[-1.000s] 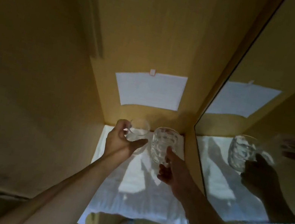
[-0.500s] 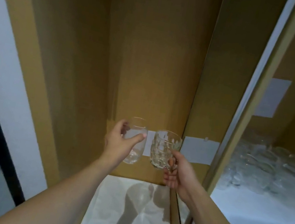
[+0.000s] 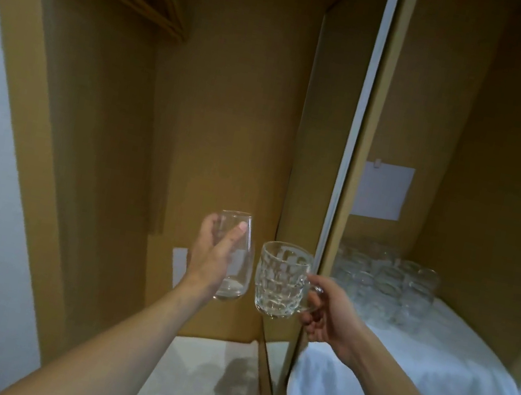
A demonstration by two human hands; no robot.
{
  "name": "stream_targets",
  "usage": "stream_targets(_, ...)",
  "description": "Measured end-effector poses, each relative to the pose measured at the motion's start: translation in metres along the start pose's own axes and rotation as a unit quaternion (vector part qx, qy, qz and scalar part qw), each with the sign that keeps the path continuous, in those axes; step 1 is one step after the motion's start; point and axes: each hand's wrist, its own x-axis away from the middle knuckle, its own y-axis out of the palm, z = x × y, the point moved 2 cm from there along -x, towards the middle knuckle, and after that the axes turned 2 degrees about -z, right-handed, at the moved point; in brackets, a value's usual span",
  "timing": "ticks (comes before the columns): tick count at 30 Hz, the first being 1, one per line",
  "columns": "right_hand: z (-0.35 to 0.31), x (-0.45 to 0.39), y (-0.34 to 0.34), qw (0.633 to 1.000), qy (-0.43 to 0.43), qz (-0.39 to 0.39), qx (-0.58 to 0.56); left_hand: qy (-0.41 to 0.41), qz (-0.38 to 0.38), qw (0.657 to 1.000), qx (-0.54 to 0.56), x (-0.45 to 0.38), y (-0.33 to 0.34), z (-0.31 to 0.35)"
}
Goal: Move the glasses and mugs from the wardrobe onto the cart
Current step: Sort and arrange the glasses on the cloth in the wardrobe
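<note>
While L hand (image 3: 211,258) grips a smooth glass (image 3: 235,262) w/ thumb & fingers round it, R hand (image 3: 332,314) holds a dimpled mug (image 3: 279,279) by its handle, both upright, side by side, raised inside wardrobe (image 3: 226,104) above white cloth (image 3: 184,382).

Both arms outstretched; left hand (image 3: 211,260) fingers curled in grip, right hand (image 3: 330,314) likewise clenched.

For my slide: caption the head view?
Left hand holds a smooth glass; right hand a dimpled mug.
</note>
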Motion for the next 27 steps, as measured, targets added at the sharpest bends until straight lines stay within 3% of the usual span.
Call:
stream_targets(14,0.016,0.081,-0.137,0.990,0.003,0.133,-0.055,-0.012,-0.178,0.978,0.106,0.037,0.165,-0.002)
stream_targets(27,0.054,0.071,-0.267,0.970,0.034,0.219,-0.098,-0.042,-0.209,0.974,0.078,0.022,0.315,-0.050)
